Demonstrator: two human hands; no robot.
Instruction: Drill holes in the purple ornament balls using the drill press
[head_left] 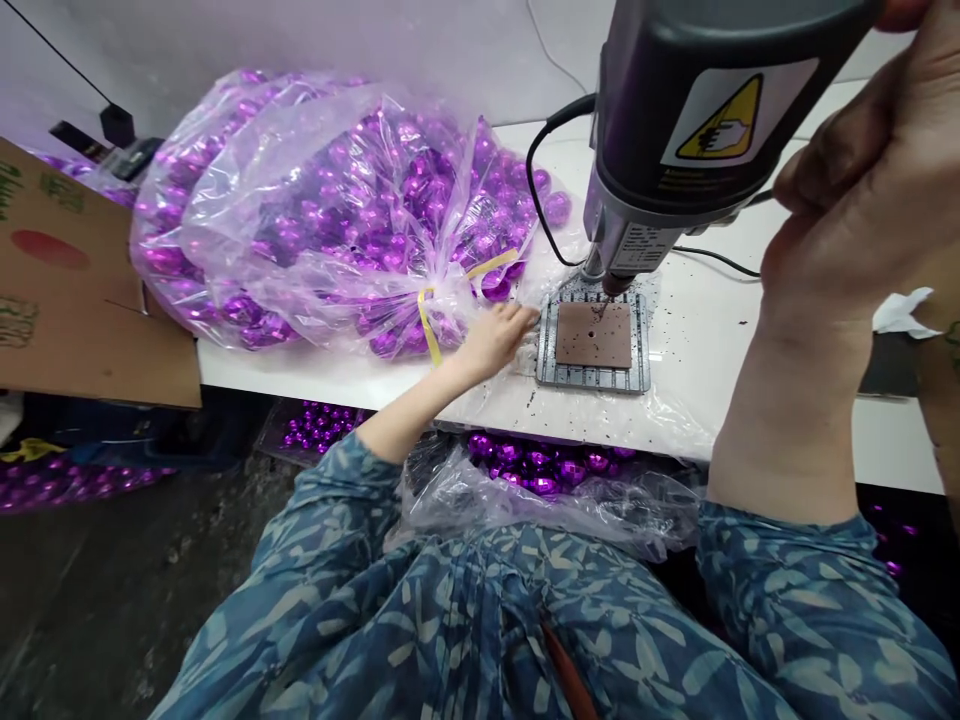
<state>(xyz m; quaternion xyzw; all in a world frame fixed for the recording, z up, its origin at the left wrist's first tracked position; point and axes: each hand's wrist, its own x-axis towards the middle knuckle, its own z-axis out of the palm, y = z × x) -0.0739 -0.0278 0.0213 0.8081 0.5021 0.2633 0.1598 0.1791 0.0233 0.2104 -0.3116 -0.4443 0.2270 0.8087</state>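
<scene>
A dark drill press [675, 120] with a yellow warning label rises over a grey slotted base [551, 365]. On the base lies a brown board [592, 345] with a small hole in it, and dark shavings are scattered around. My left hand [499, 340] is just left of the base, its fingers bent together beside the plastic bag's tied end; what they hold, if anything, is too small to name. My right hand [862, 160] is raised at the right side of the drill press, fingers curled, and what they grip is hidden.
A large clear bag [300, 210] of shiny purple balls fills the table's left back. A cardboard box [90, 290] stands at the far left. An open bag of purple balls [544, 470] sits below the table's front edge. Black cables [536, 190] run beside the drill.
</scene>
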